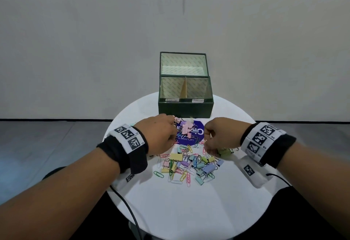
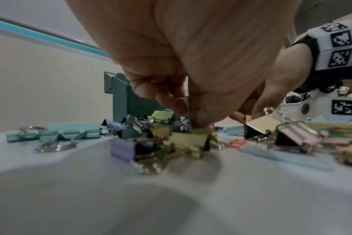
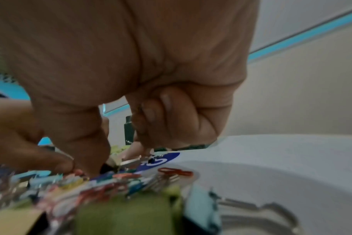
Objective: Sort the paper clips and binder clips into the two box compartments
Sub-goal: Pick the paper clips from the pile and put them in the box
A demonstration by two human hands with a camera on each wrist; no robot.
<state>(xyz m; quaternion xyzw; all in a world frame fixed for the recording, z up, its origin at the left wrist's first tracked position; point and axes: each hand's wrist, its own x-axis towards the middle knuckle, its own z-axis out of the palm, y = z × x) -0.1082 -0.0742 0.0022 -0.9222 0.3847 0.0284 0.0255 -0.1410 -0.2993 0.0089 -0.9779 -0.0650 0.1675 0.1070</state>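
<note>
A mixed pile of pastel binder clips and coloured paper clips (image 1: 189, 162) lies on the round white table (image 1: 189, 211). Behind it stands the dark green box (image 1: 185, 108), lid open, with a divider and two labelled compartments that look empty. My left hand (image 1: 173, 137) reaches down at the pile's left edge. In the left wrist view its thumb and a finger pinch at a yellow-green binder clip (image 2: 189, 139), the other fingers curled. My right hand (image 1: 206, 143) hovers at the right edge; thumb and forefinger pinch a pink paper clip (image 3: 78, 172).
A round blue sticker (image 1: 189, 139) lies under the far part of the pile. Pink binder clips (image 1: 184, 128) sit just before the box. A black cable (image 1: 128, 207) runs over the table's near left edge. Grey wall stands behind the table.
</note>
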